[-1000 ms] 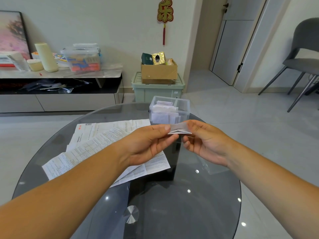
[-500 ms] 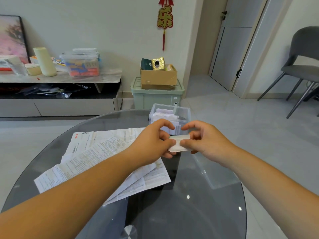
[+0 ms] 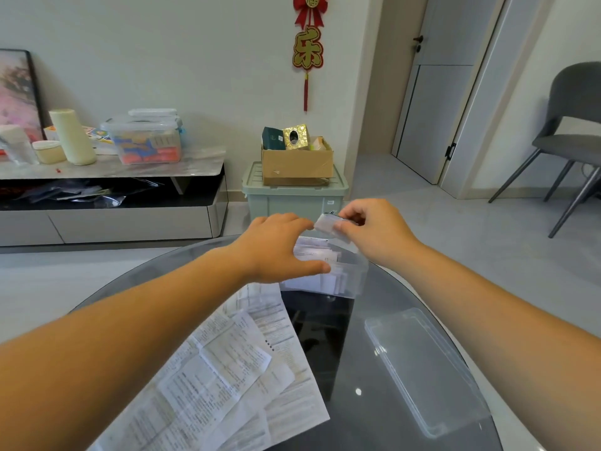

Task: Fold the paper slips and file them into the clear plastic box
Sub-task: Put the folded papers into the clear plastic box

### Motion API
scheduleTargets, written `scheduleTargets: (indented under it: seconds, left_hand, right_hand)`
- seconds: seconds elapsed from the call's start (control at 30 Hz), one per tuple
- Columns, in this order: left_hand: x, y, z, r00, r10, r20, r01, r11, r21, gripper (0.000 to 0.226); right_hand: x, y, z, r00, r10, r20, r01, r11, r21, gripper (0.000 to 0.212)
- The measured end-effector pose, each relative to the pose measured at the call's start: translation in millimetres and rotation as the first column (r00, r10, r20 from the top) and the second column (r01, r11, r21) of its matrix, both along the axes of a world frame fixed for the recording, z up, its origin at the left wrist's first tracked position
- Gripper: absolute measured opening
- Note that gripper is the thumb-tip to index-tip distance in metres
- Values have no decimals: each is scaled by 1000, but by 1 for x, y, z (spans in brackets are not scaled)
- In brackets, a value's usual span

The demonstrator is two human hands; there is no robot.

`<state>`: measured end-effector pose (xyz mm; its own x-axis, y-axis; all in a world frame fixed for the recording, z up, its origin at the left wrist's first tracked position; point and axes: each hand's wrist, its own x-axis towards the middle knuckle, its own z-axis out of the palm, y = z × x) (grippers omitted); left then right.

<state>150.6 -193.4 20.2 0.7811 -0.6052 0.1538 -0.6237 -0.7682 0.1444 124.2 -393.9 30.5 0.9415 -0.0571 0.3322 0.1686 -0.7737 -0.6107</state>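
Head view (the only view supplied).

Step in hand: filing. The right hand (image 3: 377, 231) carries a folded slip (image 3: 326, 224) in a closed pinch grip, thumb below and fingertips above. The slip sits in the air above the far rim of the box (image 3: 356, 281), not yet inside it.

The left hand (image 3: 276, 249) reaches over the near left part of the box with fingers extended and loosely spread. Its grip is open and holds nothing. The thumb lies against the filed slips (image 3: 312, 252), which stand on edge in the box. Whether its fingertips touch the held slip cannot be told; they are just beside it.

The box stands on the worktop (image 3: 367, 428) at its far side, open. Its lid (image 3: 422, 366) lies flat on the worktop nearer the person, to the right and well apart from the box. Unfolded sheets (image 3: 234, 369) lie overlapped on the worktop, left of the lid and just beside the box.

Judgement on the next move: the slip needs turning on edge and lowering into a gap among the filed slips. The left hand appears placed to part or steady the row. The box looks well filled, so the gap must be opened first or the slip may buckle or ride on top. The unfolded sheets remain to be folded; the task is part done.
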Motion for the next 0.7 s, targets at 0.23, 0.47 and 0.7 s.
scheduleTargets:
  seconds: [0.23,0.47,0.7]
  left_hand:
    - [19,-3,-20,998,-61,30,54,980,191,97]
    - [27,-11,-23,999,-45,31,38,982,187,96]
    - [24,-21,-33,990,-58,132,19,960,279,72]
  right_hand:
    - [33,-2,-22,999,-47,-27,49,995,87,3]
    - [37,-4,-33,993,-112,46,105,985,136,2]
    - [41,4,-33,999,-30,-15,30,1000,-6,8]
